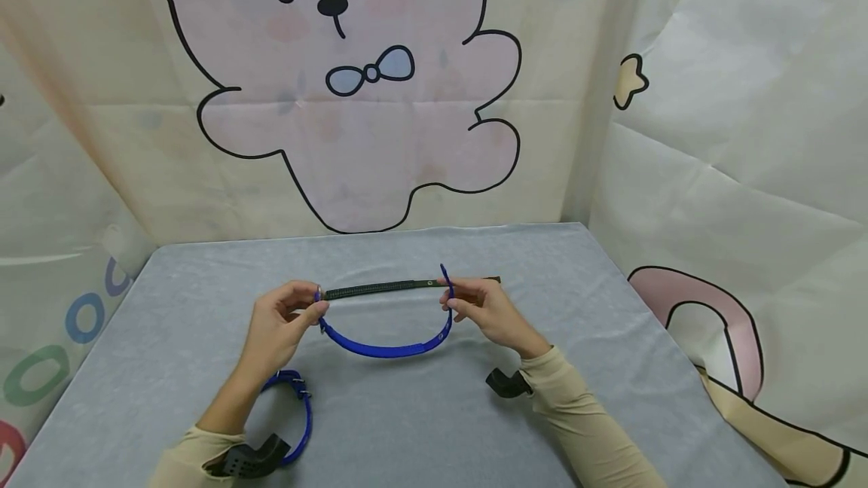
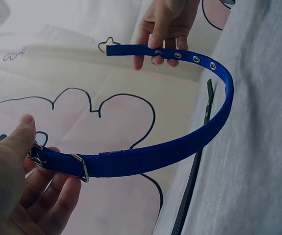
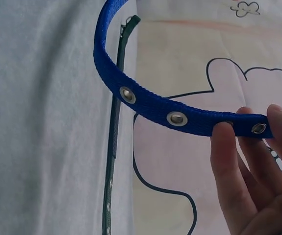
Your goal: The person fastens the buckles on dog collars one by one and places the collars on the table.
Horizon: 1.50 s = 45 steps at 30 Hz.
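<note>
A blue webbing collar (image 1: 386, 351) hangs in a curve between my hands, above the table. My left hand (image 1: 281, 322) pinches its end by the metal buckle (image 2: 37, 152), and a metal loop (image 2: 80, 167) sits just beyond the fingers. At the other end my right hand (image 1: 491, 312) pinches the strap between thumb and fingers, among the metal eyelets (image 3: 177, 118). One eyelet is partly covered by a fingertip. Behind the blue collar, a dark green collar (image 1: 380, 288) lies stretched out on the table, with eyelets toward its right end.
Another blue collar (image 1: 308, 428), buckled into a loop, lies near my left forearm and is partly hidden by it. The grey cloth-covered table (image 1: 407, 428) meets a printed cartoon backdrop (image 1: 434, 141) at the back. More printed sheets hang at both sides.
</note>
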{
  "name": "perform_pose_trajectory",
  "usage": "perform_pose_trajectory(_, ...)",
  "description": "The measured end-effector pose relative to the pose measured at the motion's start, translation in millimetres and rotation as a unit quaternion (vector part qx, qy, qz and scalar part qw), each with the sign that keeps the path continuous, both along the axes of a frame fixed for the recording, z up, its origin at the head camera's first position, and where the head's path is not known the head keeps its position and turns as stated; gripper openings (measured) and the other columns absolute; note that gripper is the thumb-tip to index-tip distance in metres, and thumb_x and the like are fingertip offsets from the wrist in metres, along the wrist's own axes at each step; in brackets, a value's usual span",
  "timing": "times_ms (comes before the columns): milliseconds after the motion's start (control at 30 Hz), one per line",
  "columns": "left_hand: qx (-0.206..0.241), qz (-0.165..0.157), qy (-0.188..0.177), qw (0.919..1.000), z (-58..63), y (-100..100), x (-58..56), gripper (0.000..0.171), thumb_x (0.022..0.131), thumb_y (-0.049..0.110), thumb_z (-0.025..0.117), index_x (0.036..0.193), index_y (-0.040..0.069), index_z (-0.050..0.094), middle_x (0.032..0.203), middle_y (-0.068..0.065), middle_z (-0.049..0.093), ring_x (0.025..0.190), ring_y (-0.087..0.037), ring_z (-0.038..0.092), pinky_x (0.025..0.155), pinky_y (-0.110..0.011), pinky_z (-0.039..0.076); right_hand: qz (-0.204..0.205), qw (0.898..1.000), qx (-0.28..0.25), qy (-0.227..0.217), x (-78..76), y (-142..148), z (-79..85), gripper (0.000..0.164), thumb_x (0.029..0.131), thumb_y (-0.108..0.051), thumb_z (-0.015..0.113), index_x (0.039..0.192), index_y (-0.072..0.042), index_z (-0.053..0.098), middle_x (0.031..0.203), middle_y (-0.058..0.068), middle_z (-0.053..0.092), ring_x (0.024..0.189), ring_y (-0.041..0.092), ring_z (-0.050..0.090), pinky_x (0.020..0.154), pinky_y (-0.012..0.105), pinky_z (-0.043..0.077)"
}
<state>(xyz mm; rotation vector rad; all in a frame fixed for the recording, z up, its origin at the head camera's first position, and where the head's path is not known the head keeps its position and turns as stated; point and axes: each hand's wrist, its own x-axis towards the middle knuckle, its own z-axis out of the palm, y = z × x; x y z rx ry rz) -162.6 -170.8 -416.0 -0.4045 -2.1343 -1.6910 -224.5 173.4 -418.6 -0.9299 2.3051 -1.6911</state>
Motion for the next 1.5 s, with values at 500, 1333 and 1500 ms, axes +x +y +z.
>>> perform_pose_trajectory(500, -0.041, 0.002, -0.003, 0.9992, 1.8, 11, 5.8, 0.012, 0.088, -0.001, 0.076, 0.100, 0.001, 0.074, 0.082, 0.017, 0.069, 0.073, 0.002, 0.064, 0.062, -0.019, 0.054, 0.019, 1.000, 0.005, -0.003, 14.9, -18, -1.5, 0.032, 0.098, -0.002, 0.064, 0.129, 0.008, 0.064, 0.110, 0.028, 0.072, 0.093, 0.017, 0.073, 0.075, 0.026, 0.059)
perform_pose_trajectory(1333, -0.072, -0.019, -0.024, 0.9969, 1.1, 28, 17.1, 0.020, 0.089, 0.004, 0.075, 0.109, 0.000, 0.074, 0.097, -0.016, 0.074, 0.082, 0.004, 0.062, 0.051, -0.024, 0.050, 0.066, 0.997, 0.049, 0.002, 36.4, -43, -5.6, 0.023, 0.099, -0.012, 0.066, 0.119, -0.001, 0.071, 0.108, 0.026, 0.073, 0.093, 0.007, 0.069, 0.077, 0.026, 0.060)
perform_pose_trajectory(1500, -0.081, -0.017, -0.016, 0.9965, -0.2, 30, 16.6, 0.020, 0.089, 0.003, 0.076, 0.108, 0.002, 0.075, 0.097, -0.014, 0.075, 0.082, 0.005, 0.062, 0.054, -0.024, 0.051, 0.067, 0.996, 0.058, 0.005, 38.9, -47, -6.7, 0.025, 0.099, -0.013, 0.065, 0.119, 0.000, 0.072, 0.108, 0.025, 0.074, 0.093, 0.008, 0.070, 0.076, 0.025, 0.059)
